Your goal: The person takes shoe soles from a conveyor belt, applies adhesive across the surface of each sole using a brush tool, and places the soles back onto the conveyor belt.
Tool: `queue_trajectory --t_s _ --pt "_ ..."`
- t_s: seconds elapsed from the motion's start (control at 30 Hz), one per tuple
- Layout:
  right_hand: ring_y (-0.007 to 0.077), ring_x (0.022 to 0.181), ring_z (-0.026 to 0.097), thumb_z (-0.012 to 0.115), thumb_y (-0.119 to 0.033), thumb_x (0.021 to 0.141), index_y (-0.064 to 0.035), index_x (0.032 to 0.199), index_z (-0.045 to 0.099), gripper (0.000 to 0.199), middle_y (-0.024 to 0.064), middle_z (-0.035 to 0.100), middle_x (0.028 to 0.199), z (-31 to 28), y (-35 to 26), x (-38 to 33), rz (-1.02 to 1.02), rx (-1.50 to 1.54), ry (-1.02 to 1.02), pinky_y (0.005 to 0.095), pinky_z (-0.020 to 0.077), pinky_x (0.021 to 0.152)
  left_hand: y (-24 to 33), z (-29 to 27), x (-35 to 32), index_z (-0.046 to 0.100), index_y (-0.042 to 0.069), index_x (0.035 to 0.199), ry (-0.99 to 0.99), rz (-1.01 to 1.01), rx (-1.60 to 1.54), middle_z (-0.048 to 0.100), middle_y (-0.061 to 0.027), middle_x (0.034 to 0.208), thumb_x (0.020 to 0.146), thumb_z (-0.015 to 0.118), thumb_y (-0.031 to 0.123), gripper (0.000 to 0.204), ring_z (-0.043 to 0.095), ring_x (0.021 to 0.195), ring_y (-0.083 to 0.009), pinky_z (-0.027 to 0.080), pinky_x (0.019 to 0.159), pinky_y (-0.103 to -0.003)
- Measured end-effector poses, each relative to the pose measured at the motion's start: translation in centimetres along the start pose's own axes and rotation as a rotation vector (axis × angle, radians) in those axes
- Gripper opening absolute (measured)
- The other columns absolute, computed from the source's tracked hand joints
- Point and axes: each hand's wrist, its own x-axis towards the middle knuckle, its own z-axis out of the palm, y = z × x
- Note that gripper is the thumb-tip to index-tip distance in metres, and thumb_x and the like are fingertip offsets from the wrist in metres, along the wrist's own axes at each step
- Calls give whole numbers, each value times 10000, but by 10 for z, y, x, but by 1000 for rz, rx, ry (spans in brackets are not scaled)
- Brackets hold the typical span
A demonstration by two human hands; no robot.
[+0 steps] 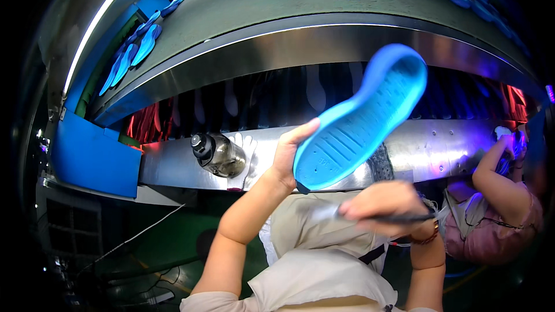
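Observation:
My left hand [287, 153] grips a bright blue shoe sole [361, 124] by its lower end, thumb along the upper edge. The sole is tilted, its ribbed, dimpled inner side turned up and its other end pointing to the far right. A small black patch shows at its lower tip; I cannot make out what it is. Lower and to the right, my right hand [384, 205] is closed round a dark-handled brush [404, 218]. Both are smeared by motion, and the brush's pale end points left, below the sole and apart from it.
A conveyor belt [243, 8] carries several blue soles [147, 43] beyond a metal rim. On the steel ledge [165, 164] stand a dark-capped bottle [222, 156] and a white glove [247, 156]. Sole-shaped pieces [315, 86] line the recess. A co-worker [491, 208] sits at right.

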Motion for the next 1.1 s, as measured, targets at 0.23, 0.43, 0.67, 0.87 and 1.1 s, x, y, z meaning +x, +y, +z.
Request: queue_trajectory --t_s 0.23,0.43,0.67,0.87,1.1 --pt "241 867 651 647 11 725 -30 902 652 183 122 667 924 -28 4 3 -2 -256 -297 293 513 763 4 10 -9 476 -56 1196 152 -365 506 552 -205 1124 833 557 350 551 572 978 -251 452 857 -340" --pt "267 809 628 632 -26 732 -70 935 644 208 98 661 896 -37 25 -9 68 -258 -377 307 496 672 6 17 -11 460 -47 1217 199 -487 758 525 -208 1157 826 556 429 623 557 1000 -248 457 847 -342" --pt "258 806 644 685 -93 726 -18 909 639 203 134 658 902 -62 36 -13 172 -162 -268 312 509 707 10 7 -18 460 -24 1232 226 -394 770 568 -185 1092 859 515 415 579 590 953 -230 483 801 -324" --pt "102 597 603 614 -23 782 7 1040 634 261 93 657 806 -38 24 -5 534 367 35 219 489 525 -16 -19 -22 324 52 1334 174 -240 187 486 -203 1214 866 461 422 613 552 1026 -353 487 817 -462" --pt "63 493 540 562 -81 835 13 991 636 196 99 656 841 -23 106 -18 477 28 917 174 401 426 -33 -43 -21 328 56 1331 119 -166 67 469 -209 1231 858 478 395 601 528 1056 -383 470 808 -565"
